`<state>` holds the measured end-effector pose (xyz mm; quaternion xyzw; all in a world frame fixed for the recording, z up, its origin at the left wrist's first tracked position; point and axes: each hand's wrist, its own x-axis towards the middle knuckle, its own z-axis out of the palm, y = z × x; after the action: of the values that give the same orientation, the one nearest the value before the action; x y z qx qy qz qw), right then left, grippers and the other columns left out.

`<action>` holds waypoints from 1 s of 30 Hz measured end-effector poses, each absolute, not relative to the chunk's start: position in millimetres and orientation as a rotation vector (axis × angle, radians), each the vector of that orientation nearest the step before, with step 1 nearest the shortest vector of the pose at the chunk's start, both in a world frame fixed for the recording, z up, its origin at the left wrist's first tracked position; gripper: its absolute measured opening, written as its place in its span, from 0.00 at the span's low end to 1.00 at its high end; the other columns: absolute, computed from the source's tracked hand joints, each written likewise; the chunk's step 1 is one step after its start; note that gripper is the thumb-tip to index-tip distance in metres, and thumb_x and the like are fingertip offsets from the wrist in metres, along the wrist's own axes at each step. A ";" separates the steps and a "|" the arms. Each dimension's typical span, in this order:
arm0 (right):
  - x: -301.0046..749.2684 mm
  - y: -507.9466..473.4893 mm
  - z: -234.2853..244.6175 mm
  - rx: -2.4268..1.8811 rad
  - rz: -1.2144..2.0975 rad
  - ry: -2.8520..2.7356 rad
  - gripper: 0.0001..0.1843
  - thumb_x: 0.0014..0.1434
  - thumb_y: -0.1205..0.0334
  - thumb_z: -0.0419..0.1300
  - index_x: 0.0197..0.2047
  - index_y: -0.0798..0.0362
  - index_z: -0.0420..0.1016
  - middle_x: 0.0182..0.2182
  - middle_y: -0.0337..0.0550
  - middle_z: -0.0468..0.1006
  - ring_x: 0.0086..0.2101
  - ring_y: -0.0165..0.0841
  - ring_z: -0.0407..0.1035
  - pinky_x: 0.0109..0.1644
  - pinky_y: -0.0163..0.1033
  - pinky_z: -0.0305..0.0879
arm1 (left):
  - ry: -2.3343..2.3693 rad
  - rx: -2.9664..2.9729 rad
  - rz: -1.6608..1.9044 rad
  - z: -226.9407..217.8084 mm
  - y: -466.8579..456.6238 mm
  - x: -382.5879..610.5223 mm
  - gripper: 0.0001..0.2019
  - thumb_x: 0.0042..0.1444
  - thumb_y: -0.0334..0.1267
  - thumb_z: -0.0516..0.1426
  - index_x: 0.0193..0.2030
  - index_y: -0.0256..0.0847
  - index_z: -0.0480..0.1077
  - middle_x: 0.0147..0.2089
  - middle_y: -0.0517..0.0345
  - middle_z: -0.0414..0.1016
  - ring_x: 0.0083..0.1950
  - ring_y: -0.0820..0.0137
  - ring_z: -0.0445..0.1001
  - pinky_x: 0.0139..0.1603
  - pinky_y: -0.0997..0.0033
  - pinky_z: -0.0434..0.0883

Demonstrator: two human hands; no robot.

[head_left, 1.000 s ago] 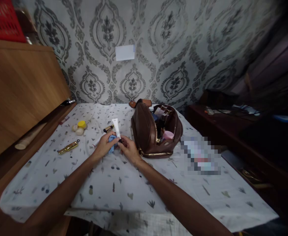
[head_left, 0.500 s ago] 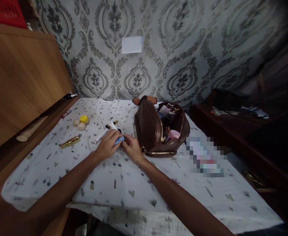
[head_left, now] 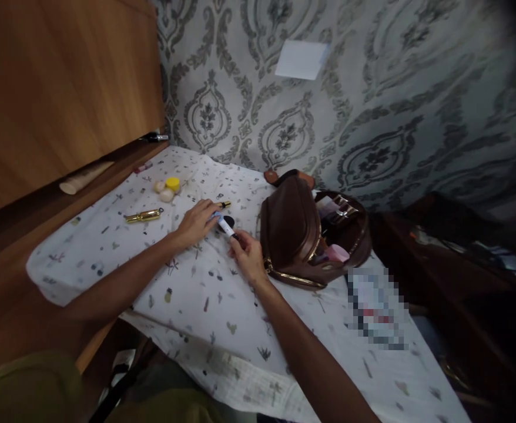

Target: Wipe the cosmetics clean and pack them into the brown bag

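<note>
In my right hand [head_left: 248, 254], closed fingers hold a small white tube [head_left: 226, 227] by its dark lower end. My left hand [head_left: 196, 224] is closed around a small blue cloth-like piece [head_left: 216, 215], which meets the tube's upper end. A black round item [head_left: 228, 221] lies just behind the tube. Beyond the left fingertips is a gold and black tube [head_left: 225, 205], partly hidden. The brown leather bag [head_left: 287, 226] stands unzipped to the right of my right hand, with a pink round item [head_left: 337, 253] among its contents.
A gold lipstick-like tube [head_left: 143, 217] and a yellow-lidded jar [head_left: 173, 184] beside pale round items [head_left: 163, 191] lie at the left of the patterned cloth [head_left: 223, 299]. A wooden cabinet [head_left: 73, 88] borders the left side. A blurred-out item [head_left: 376, 311] lies at right.
The view has swung left and tilted. My right hand now holds the white tube away from the left palm, with more of it showing. The blue piece stays in my left hand.
</note>
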<state>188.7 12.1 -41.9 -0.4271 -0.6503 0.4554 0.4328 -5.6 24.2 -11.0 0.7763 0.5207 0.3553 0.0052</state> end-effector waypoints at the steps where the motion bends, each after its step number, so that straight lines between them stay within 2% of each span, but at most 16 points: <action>1: 188.5 11.6 -41.9 -1.067 1.125 -1.620 0.21 0.56 0.50 0.59 0.46 0.56 0.75 0.21 0.34 0.71 0.21 0.30 0.66 0.25 0.35 0.61 | 1.655 2.414 1.117 -11.7 24.8 -7.2 0.10 0.67 0.37 0.50 0.49 0.40 0.70 0.46 0.50 0.72 0.51 0.62 0.69 0.51 0.65 0.69; 6: 188.1 8.9 -42.4 -1.090 1.076 -1.600 0.25 0.57 0.48 0.59 0.50 0.57 0.76 0.21 0.34 0.69 0.20 0.29 0.64 0.25 0.35 0.60 | 1.738 2.387 1.117 -12.2 24.6 -11.1 0.11 0.67 0.36 0.51 0.51 0.40 0.71 0.46 0.50 0.72 0.51 0.62 0.69 0.50 0.66 0.68; 12: 187.5 7.4 -42.1 -1.107 1.071 -1.561 0.27 0.56 0.47 0.60 0.52 0.57 0.75 0.25 0.38 0.74 0.20 0.30 0.67 0.24 0.35 0.60 | 1.633 2.429 1.188 -3.8 13.1 0.8 0.12 0.68 0.40 0.49 0.46 0.39 0.71 0.46 0.49 0.72 0.51 0.62 0.69 0.52 0.64 0.68; 16: 188.1 9.2 -43.2 -1.087 1.056 -1.598 0.25 0.56 0.48 0.61 0.51 0.56 0.77 0.23 0.36 0.72 0.20 0.32 0.67 0.25 0.36 0.62 | 1.356 2.605 1.049 -4.0 5.8 12.6 0.14 0.68 0.43 0.48 0.44 0.40 0.72 0.46 0.48 0.72 0.53 0.61 0.69 0.55 0.63 0.68; 22: 188.3 12.2 -44.9 -1.108 1.109 -1.532 0.27 0.54 0.46 0.62 0.50 0.57 0.77 0.19 0.35 0.70 0.18 0.30 0.63 0.21 0.35 0.57 | 1.369 2.601 0.902 -9.3 14.8 4.0 0.10 0.66 0.40 0.51 0.44 0.42 0.72 0.46 0.50 0.74 0.57 0.62 0.70 0.57 0.65 0.68; 26: 187.6 10.8 -42.2 -1.098 1.140 -1.482 0.26 0.53 0.47 0.63 0.48 0.58 0.77 0.18 0.35 0.72 0.16 0.27 0.59 0.20 0.34 0.55 | 1.424 2.539 0.845 -7.1 22.5 -9.8 0.09 0.63 0.38 0.54 0.45 0.42 0.73 0.54 0.49 0.75 0.65 0.60 0.65 0.62 0.62 0.66; 28: 187.8 10.0 -40.9 -1.083 1.155 -1.479 0.25 0.54 0.47 0.62 0.48 0.58 0.77 0.19 0.35 0.72 0.17 0.26 0.58 0.20 0.34 0.56 | 1.471 2.508 0.812 -6.3 25.0 -15.7 0.09 0.62 0.38 0.55 0.46 0.43 0.74 0.59 0.50 0.73 0.65 0.60 0.66 0.63 0.62 0.65; 30: 188.0 9.7 -40.5 -1.072 1.161 -1.485 0.24 0.56 0.47 0.61 0.48 0.58 0.76 0.19 0.35 0.72 0.17 0.26 0.58 0.20 0.34 0.57 | 1.534 2.497 0.774 -6.3 27.0 -20.9 0.11 0.60 0.36 0.55 0.47 0.43 0.74 0.58 0.51 0.74 0.61 0.61 0.68 0.61 0.64 0.66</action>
<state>188.0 9.7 -40.5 -0.4368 -0.6054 0.4734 0.4675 -20.9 27.0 -6.3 0.8226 0.5052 0.2550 0.0552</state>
